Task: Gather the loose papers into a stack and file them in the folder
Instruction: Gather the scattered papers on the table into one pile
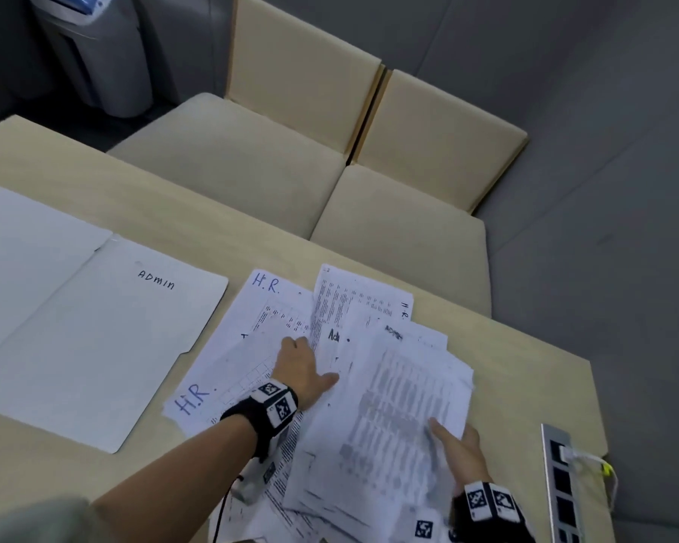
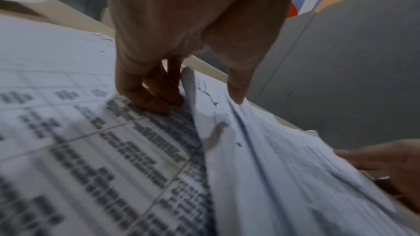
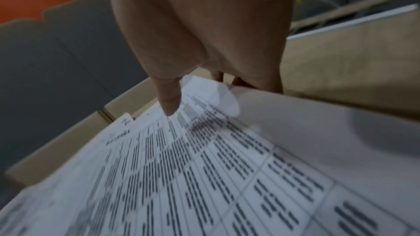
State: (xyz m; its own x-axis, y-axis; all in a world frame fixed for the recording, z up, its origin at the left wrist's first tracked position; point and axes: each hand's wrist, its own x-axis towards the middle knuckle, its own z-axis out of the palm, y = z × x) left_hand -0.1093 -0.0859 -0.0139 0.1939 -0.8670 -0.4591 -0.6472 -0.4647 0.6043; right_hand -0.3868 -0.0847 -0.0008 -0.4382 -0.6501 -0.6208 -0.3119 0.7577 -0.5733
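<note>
A white folder [image 1: 95,327] marked "ADMIN" lies open on the left of the table. Loose printed papers [image 1: 400,405] are spread in the middle; some are marked "H.R." [image 1: 228,346]. My left hand [image 1: 310,362] sits on them. Its curled fingers [image 2: 154,96] press a printed sheet, and its thumb rests on the left edge of a raised sheaf [image 2: 272,168]. My right hand [image 1: 447,436] pinches that sheaf's right edge, with the thumb [image 3: 169,103] on top and the fingers underneath. The sheaf [image 3: 204,177] is lifted off the table on its right side.
The pale wooden table [image 1: 526,386] ends just beyond the papers. A metal socket panel [image 1: 561,484] with a plugged cable is set into it at the right. Two beige chairs [image 1: 251,150] stand behind the table, and a grey bin [image 1: 95,52] stands at the far left.
</note>
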